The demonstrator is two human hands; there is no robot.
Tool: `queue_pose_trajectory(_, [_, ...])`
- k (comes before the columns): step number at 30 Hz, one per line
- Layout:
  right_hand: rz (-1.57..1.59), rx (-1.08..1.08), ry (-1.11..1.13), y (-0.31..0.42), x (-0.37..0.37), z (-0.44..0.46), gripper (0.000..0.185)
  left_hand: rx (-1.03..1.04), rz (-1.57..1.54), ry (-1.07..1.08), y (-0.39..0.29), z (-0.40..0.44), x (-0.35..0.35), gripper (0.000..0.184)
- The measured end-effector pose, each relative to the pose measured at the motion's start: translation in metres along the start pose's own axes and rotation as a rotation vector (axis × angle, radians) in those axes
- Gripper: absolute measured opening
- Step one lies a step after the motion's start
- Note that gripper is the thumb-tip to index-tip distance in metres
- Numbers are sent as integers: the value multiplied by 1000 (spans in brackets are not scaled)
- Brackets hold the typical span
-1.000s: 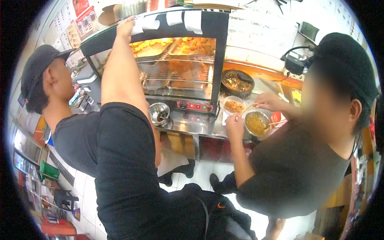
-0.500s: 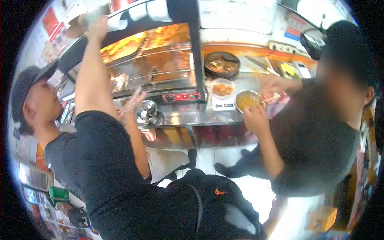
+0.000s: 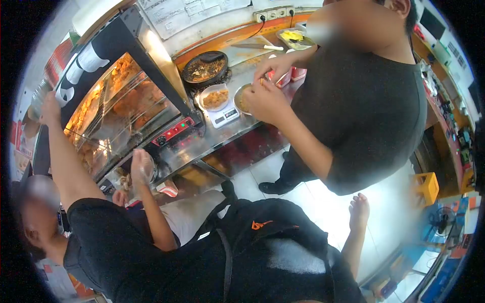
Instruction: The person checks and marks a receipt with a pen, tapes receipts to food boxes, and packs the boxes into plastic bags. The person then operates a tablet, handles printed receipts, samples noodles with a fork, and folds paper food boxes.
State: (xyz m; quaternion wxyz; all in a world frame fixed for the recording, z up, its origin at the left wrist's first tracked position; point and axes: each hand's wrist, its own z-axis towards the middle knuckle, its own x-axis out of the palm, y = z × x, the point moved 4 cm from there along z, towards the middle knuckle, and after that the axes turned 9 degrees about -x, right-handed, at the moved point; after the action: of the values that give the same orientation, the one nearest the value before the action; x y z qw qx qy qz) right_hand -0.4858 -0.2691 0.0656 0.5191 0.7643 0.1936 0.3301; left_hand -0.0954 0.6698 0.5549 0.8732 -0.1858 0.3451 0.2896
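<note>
Reach: the left arm stretches to the top of the warming cabinet (image 3: 118, 38); I judge the step to be getting at the clear containers (image 3: 39, 98) there. Handling them would seem to call for a sure grip and a path clear of the white paper slips (image 3: 91, 58) hanging down the cabinet's front.
Right hand: the right hand (image 3: 359, 209) is out to the side, well apart from the cabinet and from the left; its fingers are loosely spread, and it appears to hold nothing.
Co-worker's glove: a gloved hand (image 3: 141, 166) is raised just in front of the cabinet's lower edge, near a red-striped box (image 3: 167, 189).
Left hand: the left hand (image 3: 49, 108) is at the cabinet's top left end, fingers bent against or just beside the containers; I cannot tell whether they are closed on them.
Clear containers: stacked at the cabinet's top edge, partly hidden by the hand.
Scale: a white scale (image 3: 224, 118) stands right of the cabinet, bearing a pale bowl (image 3: 214, 108) of orange-brown food.
Pan: a black pan (image 3: 186, 68) lies beyond the scale, near the cabinet's right side.
</note>
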Motion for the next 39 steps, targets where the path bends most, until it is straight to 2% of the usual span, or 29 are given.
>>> queue_pose_trajectory(1, [8,-11,13,1,-2,1,21,-1,0,1,-2,0,-2,55])
queue_pose_trajectory(3, [-1,-14,-15,4,-6,-1,22,-169,166,3,-6,-5,-10,60])
queue_pose_trajectory(7, [-60,-45,-109,11,-14,-7,25,-275,114,-2,-15,13,-1,61])
queue_pose_trajectory(8, [-60,-54,-110,15,-16,-7,25,-249,65,-124,-23,30,5,59])
queue_pose_trajectory(10, [-206,-336,-292,37,-17,-3,26,-292,-17,-325,-56,11,-23,54])
queue_pose_trajectory(12, [-307,-846,-383,100,-9,2,28,-371,-295,-624,-135,-70,-77,46])
queue_pose_trajectory(13, [-398,-1123,-448,137,3,-4,29,-384,-546,-847,-164,-108,-88,42])
queue_pose_trajectory(14, [-531,-1461,-509,184,32,-24,30,-216,-1056,-838,-201,-188,-134,38])
queue_pose_trajectory(15, [-314,-1546,-672,212,48,-32,31,-37,-1564,-829,-238,-269,-179,34])
queue_pose_trajectory(16, [-80,-1618,-826,226,56,-36,33,57,-1759,-787,-256,-312,-188,39])
queue_pose_trajectory(17, [-79,-1632,-809,230,55,-31,33,117,-1870,-845,-276,-374,-206,42])
queue_pose_trajectory(19, [-331,-1482,-657,211,71,-4,33,528,-1798,-109,-302,-455,-198,40])
queue_pose_trajectory(21, [-759,-1182,-403,151,94,38,34,855,-2003,103,-338,-542,-217,35])
queue_pose_trajectory(22, [-869,-1077,-312,121,95,37,35,979,-2119,166,-346,-585,-228,32])
queue_pose_trajectory(24, [-974,-939,-196,82,85,21,36,936,-2319,185,-340,-637,-247,27])
queue_pose_trajectory(26, [-1002,-865,-226,71,45,-4,38,738,-2502,201,-330,-668,-261,29])
queue_pose_trajectory(28, [-1037,-822,-295,77,-12,-31,39,877,-2621,366,-334,-690,-287,20])
queue_pose_trajectory(29, [-1054,-816,-333,81,-40,-41,40,879,-2623,360,-335,-701,-300,20])
queue_pose_trajectory(31, [-1073,-816,-376,95,-96,-59,42,1087,-2555,489,-346,-732,-325,16])
queue_pose_trajectory(35, [-1135,-1027,-452,141,-198,-52,46,1394,-2539,620,-400,-811,-365,4])
queue_pose_trajectory(36, [-1127,-1081,-517,159,-224,-45,47,1397,-2532,608,-418,-831,-378,4])
queue_pose_trajectory(38, [-1022,-1020,-758,188,-273,-36,34,1355,-2570,753,-458,-872,-404,8])
queue_pose_trajectory(39, [-1005,-1017,-771,202,-291,-36,34,1369,-2587,787,-476,-890,-416,12])
